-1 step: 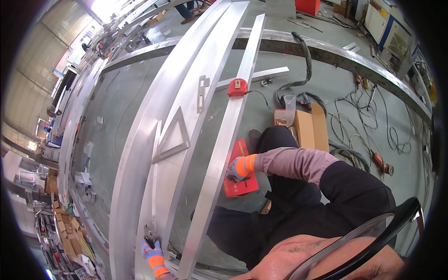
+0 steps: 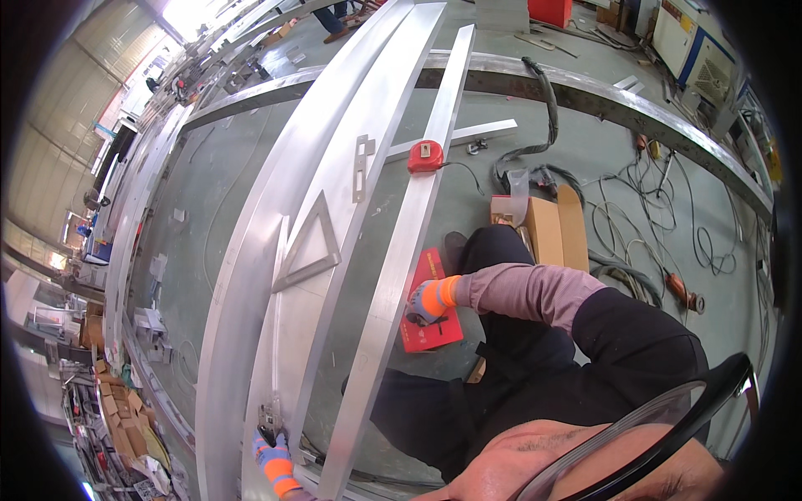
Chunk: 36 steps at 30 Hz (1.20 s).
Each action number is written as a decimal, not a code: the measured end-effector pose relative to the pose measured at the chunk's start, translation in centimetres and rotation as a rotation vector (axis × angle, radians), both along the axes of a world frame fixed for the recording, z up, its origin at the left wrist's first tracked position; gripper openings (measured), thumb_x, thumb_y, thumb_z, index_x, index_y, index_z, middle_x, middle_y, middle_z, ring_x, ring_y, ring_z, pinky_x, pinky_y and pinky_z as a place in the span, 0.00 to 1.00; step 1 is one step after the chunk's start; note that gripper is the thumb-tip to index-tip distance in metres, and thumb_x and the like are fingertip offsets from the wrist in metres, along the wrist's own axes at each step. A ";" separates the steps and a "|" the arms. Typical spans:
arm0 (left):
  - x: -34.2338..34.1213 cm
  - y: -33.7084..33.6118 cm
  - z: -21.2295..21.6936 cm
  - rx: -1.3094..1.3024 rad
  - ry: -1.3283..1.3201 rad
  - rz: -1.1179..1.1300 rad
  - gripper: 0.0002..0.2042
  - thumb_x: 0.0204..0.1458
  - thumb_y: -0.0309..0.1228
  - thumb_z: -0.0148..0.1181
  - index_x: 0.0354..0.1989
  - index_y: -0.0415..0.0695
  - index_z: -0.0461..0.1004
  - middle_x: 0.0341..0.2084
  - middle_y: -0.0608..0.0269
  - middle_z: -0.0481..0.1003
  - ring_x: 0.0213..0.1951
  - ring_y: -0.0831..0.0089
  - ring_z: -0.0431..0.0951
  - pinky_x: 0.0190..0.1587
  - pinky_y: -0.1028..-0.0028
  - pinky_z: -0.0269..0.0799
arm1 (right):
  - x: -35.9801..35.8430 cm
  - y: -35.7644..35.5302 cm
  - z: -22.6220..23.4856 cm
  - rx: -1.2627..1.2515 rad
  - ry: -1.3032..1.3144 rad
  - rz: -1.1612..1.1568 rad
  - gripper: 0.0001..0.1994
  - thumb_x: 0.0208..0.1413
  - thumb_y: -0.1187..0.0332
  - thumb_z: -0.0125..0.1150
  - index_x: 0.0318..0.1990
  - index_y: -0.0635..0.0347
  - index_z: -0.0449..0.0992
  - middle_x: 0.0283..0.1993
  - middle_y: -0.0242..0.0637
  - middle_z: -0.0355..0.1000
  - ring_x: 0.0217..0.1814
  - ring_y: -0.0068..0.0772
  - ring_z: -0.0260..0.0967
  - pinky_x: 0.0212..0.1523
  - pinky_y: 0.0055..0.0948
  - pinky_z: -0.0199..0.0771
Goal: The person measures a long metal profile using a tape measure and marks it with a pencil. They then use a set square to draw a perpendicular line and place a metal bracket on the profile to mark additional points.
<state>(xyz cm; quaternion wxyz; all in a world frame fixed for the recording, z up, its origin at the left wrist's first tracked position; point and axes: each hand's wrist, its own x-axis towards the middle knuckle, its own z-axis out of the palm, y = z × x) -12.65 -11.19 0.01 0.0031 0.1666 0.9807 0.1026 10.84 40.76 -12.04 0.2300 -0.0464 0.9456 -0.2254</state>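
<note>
My left hand point(image 2: 273, 458), in a grey-blue and orange glove, is closed on a small metal tool with a dark part point(image 2: 269, 423). The tool lies at the near end of a thin metal strip point(image 2: 278, 334) on a wide aluminium profile point(image 2: 288, 367). My right hand point(image 2: 430, 301), gloved alike, is curled shut over a red box point(image 2: 436, 334); whatever its fingers hold is hidden. A metal set square point(image 2: 330, 250) and a slotted metal plate point(image 2: 361, 171) lie on the profile. Beyond my right hand, a red tape measure point(image 2: 425, 157) sits on a narrower aluminium bar point(image 2: 401, 259).
Steel beams point(image 2: 618, 96) of a frame cross under the profiles. On the floor at right stand an open cardboard box point(image 2: 547, 230) and an orange angle grinder point(image 2: 685, 294) among tangled cables point(image 2: 643, 209). A thick black hose point(image 2: 547, 108) hangs over the far beam.
</note>
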 end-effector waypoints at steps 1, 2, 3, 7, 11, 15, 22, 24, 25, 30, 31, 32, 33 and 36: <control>-0.3 -0.7 0.2 -0.083 0.005 0.027 0.36 0.45 0.35 0.72 0.64 0.39 0.66 0.56 0.42 0.72 0.58 0.48 0.72 0.62 0.59 0.67 | 0.0 -0.1 0.3 0.019 -0.021 0.000 0.16 0.52 0.54 0.64 0.47 0.47 0.79 0.46 0.39 0.79 0.52 0.47 0.75 0.50 0.45 0.73; -0.6 -1.2 0.3 -0.049 -0.030 0.030 0.37 0.43 0.36 0.73 0.64 0.39 0.66 0.56 0.42 0.72 0.58 0.49 0.72 0.62 0.60 0.66 | 0.0 -0.2 0.7 0.039 -0.041 -0.001 0.16 0.52 0.54 0.64 0.47 0.47 0.79 0.46 0.39 0.79 0.52 0.47 0.76 0.50 0.45 0.73; -1.0 -1.5 0.2 -0.044 -0.056 0.038 0.38 0.43 0.36 0.73 0.64 0.39 0.66 0.56 0.42 0.72 0.58 0.50 0.72 0.62 0.60 0.66 | 0.0 -0.1 0.9 0.042 -0.044 -0.008 0.17 0.51 0.54 0.64 0.46 0.48 0.79 0.46 0.39 0.79 0.52 0.48 0.76 0.50 0.45 0.73; -3.0 -3.6 -0.6 0.080 -0.195 0.040 0.39 0.42 0.36 0.74 0.65 0.40 0.65 0.57 0.43 0.72 0.59 0.51 0.72 0.63 0.61 0.65 | -0.1 0.0 1.2 0.035 -0.025 -0.009 0.16 0.51 0.54 0.64 0.45 0.48 0.79 0.45 0.40 0.79 0.51 0.48 0.76 0.49 0.45 0.74; -1.8 -2.9 0.2 0.007 -0.131 -0.030 0.40 0.43 0.35 0.74 0.67 0.41 0.63 0.59 0.43 0.70 0.62 0.50 0.69 0.66 0.62 0.62 | -0.3 0.0 0.4 0.044 -0.001 -0.008 0.16 0.50 0.55 0.64 0.44 0.48 0.80 0.43 0.41 0.79 0.50 0.49 0.76 0.47 0.45 0.74; 0.3 -3.1 1.1 0.234 -0.094 -0.079 0.39 0.45 0.36 0.72 0.67 0.40 0.62 0.62 0.42 0.67 0.63 0.49 0.67 0.67 0.61 0.60 | -1.9 -0.9 -2.0 -0.054 0.076 0.018 0.16 0.48 0.57 0.63 0.44 0.51 0.81 0.42 0.42 0.80 0.49 0.50 0.76 0.47 0.46 0.75; 6.3 6.3 7.2 0.128 0.126 -0.375 0.35 0.49 0.40 0.68 0.65 0.41 0.65 0.60 0.45 0.70 0.60 0.49 0.69 0.63 0.59 0.65 | -0.9 1.1 -6.2 -0.005 0.263 0.012 0.20 0.50 0.54 0.59 0.50 0.48 0.79 0.46 0.45 0.79 0.50 0.50 0.76 0.50 0.42 0.75; 8.8 4.7 8.5 0.167 0.117 -0.348 0.34 0.49 0.38 0.68 0.65 0.41 0.65 0.59 0.44 0.70 0.59 0.48 0.70 0.62 0.59 0.66 | -1.8 -2.3 -1.6 0.063 0.040 0.054 0.20 0.50 0.55 0.60 0.50 0.49 0.79 0.46 0.45 0.79 0.50 0.50 0.76 0.50 0.42 0.75; 9.4 5.4 9.2 0.232 0.086 -0.344 0.34 0.50 0.37 0.68 0.65 0.40 0.65 0.59 0.45 0.71 0.59 0.49 0.71 0.62 0.60 0.66 | -1.8 -3.0 -0.1 0.114 -0.070 0.047 0.20 0.50 0.55 0.60 0.50 0.49 0.79 0.46 0.44 0.79 0.50 0.50 0.76 0.50 0.42 0.75; 10.6 13.6 10.6 0.465 -0.083 -0.498 0.32 0.51 0.32 0.66 0.66 0.37 0.64 0.60 0.47 0.70 0.61 0.56 0.71 0.63 0.63 0.65 | -0.1 2.2 -4.8 0.066 0.025 -0.015 0.20 0.49 0.58 0.62 0.50 0.51 0.79 0.45 0.43 0.79 0.49 0.48 0.77 0.48 0.48 0.76; 11.8 13.0 12.0 0.473 -0.065 -0.466 0.29 0.53 0.27 0.62 0.66 0.36 0.64 0.61 0.48 0.70 0.61 0.60 0.71 0.63 0.63 0.66 | -0.1 0.9 -4.0 0.071 0.007 0.022 0.18 0.50 0.59 0.60 0.48 0.52 0.79 0.45 0.42 0.79 0.47 0.48 0.77 0.47 0.48 0.75; 11.6 12.8 13.3 0.571 -0.014 -0.523 0.27 0.55 0.23 0.57 0.65 0.35 0.65 0.60 0.48 0.71 0.59 0.60 0.73 0.62 0.63 0.68 | -0.2 1.5 -4.2 0.082 -0.013 0.049 0.17 0.51 0.59 0.59 0.48 0.52 0.79 0.46 0.42 0.79 0.48 0.49 0.76 0.47 0.48 0.75; 12.2 11.1 14.6 0.764 0.072 -0.428 0.25 0.56 0.23 0.52 0.65 0.33 0.64 0.58 0.47 0.72 0.57 0.59 0.74 0.59 0.63 0.70 | -0.8 -1.2 -1.6 0.063 0.002 0.084 0.18 0.52 0.58 0.60 0.49 0.52 0.77 0.45 0.41 0.79 0.49 0.50 0.76 0.48 0.48 0.74; 16.4 15.4 24.2 0.729 0.366 -0.568 0.26 0.61 0.36 0.43 0.66 0.35 0.64 0.53 0.48 0.74 0.53 0.60 0.74 0.60 0.63 0.66 | 1.9 1.1 -1.7 0.053 0.063 0.002 0.16 0.52 0.58 0.61 0.47 0.50 0.78 0.42 0.41 0.79 0.49 0.50 0.75 0.48 0.47 0.74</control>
